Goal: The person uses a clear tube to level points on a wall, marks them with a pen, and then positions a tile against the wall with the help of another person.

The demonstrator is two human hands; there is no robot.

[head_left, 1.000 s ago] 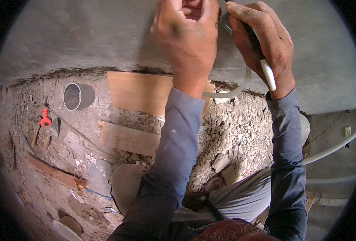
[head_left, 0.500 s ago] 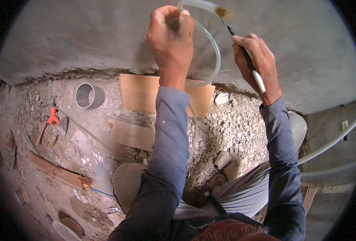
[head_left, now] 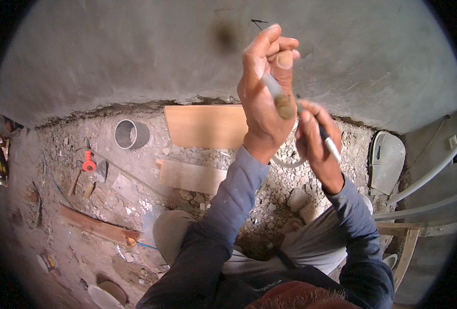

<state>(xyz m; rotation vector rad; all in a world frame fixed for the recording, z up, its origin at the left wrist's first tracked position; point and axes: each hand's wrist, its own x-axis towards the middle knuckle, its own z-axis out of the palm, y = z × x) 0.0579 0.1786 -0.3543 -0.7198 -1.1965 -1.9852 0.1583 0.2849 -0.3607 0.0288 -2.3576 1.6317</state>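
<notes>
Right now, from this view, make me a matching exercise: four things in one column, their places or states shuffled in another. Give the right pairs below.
Things:
1. Pen
2. Tube
3. Pipe
4. Mark

Places and states:
A. Black, on the wall
B. Brown at one end, seen across the left hand
C. Grey, on the ground, left of the larger board
D. In the right hand

Pairs: 1-D, 2-B, 3-C, 4-A
</notes>
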